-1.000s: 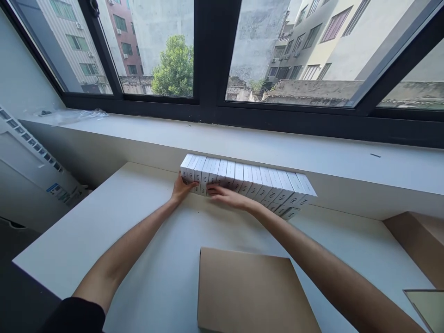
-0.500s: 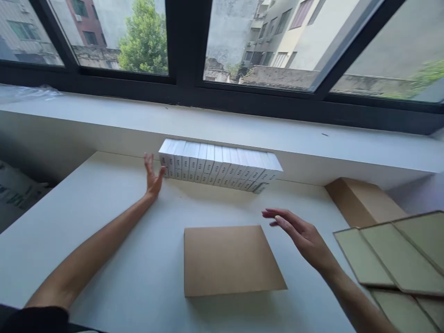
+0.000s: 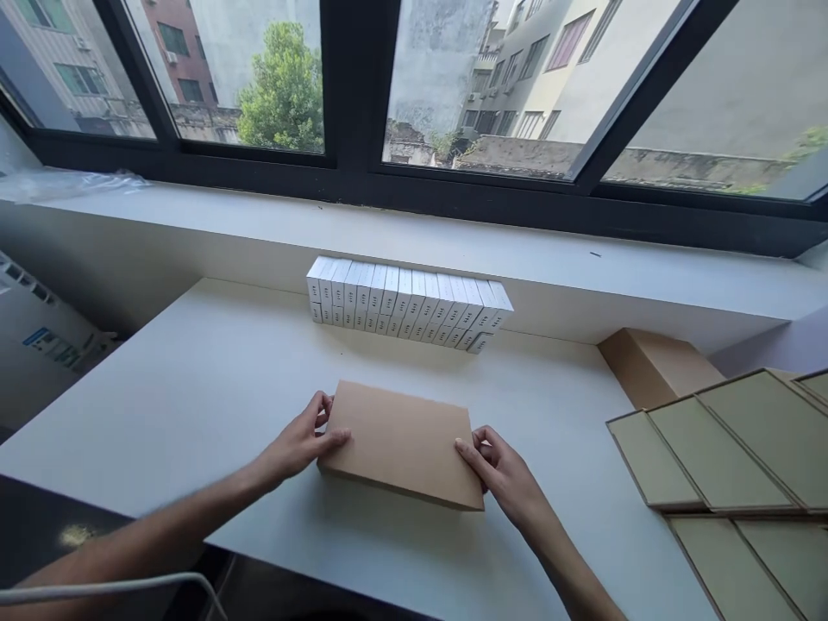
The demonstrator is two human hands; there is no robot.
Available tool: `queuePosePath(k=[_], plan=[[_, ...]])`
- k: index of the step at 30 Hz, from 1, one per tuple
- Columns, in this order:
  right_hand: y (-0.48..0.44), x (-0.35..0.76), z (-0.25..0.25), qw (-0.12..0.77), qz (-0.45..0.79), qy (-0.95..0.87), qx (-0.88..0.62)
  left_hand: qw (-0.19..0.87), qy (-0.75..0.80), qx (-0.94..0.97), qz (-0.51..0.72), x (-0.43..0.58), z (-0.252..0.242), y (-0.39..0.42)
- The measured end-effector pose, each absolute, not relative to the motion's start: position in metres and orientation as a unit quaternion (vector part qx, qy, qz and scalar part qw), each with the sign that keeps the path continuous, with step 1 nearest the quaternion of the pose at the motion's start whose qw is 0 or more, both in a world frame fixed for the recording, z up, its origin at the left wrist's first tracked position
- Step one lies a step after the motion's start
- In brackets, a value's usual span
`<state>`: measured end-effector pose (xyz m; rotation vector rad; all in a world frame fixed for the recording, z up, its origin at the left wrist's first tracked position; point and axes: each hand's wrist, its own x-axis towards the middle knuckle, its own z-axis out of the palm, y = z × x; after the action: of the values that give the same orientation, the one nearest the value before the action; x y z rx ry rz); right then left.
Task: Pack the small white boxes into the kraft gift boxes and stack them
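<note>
I hold the flat brown box (image 3: pixel 404 440) w/ both hands, in the near middle of the white tabletop (image 3: pixel 194 379). My left hand (image 3: pixel 301 444) is at the box's left end. The thumb lies on top near the front corner, and the other fingers (image 3: pixel 322 404) are curled against the left side. My right hand (image 3: pixel 504 473) takes the right end in the same way, thumb on the top edge and the other fingers bent at the side. So the fingers of both hands are clamped on the box, one hand per end. I cannot tell if the box rests fully on the tabletop or is a bit lifted.

Behind the box, well apart, a row of small white cartons (image 3: pixel 407 302) stands against the wall under the window ledge (image 3: pixel 549 259), in 2 layers as it seems. At the right, a second brown box (image 3: pixel 653 366) lies near the wall. Just in front of it, flat cardboard sheets (image 3: pixel 730 440) overlap each other. On the ledge's far left is some clear plastic wrap (image 3: pixel 71 183). Above, the black-framed window (image 3: pixel 355 95) shows bldgs and a tree.
</note>
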<state>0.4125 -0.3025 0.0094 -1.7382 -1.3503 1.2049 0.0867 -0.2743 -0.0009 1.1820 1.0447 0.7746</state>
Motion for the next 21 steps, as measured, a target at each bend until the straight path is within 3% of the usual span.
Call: queuePosePath(k=[6, 11, 13, 17, 21], plan=[[-0.318, 0.385, 0.039, 0.276, 0.626, -0.457, -0.569, 0.663, 0.455, 0.474, 0.359, 0.057, 0.008, -0.272], [-0.334, 0.371, 0.046, 0.250, 0.669, -0.464, -0.525, 0.619, 0.500, 0.491, 0.354, 0.045, 0.000, -0.268], [-0.342, 0.370, 0.039, 0.275, 0.642, -0.481, -0.530, 0.570, 0.503, 0.536, 0.367, 0.046, 0.000, -0.275], [-0.366, 0.361, 0.030, 0.366, 0.537, -0.503, -0.570, 0.355, 0.451, 0.688, 0.444, 0.060, -0.005, -0.320], [-0.385, 0.331, 0.047, 0.281, 0.479, -0.685, -0.471, 0.259, 0.289, 0.825, 0.410, 0.083, -0.028, -0.354]])
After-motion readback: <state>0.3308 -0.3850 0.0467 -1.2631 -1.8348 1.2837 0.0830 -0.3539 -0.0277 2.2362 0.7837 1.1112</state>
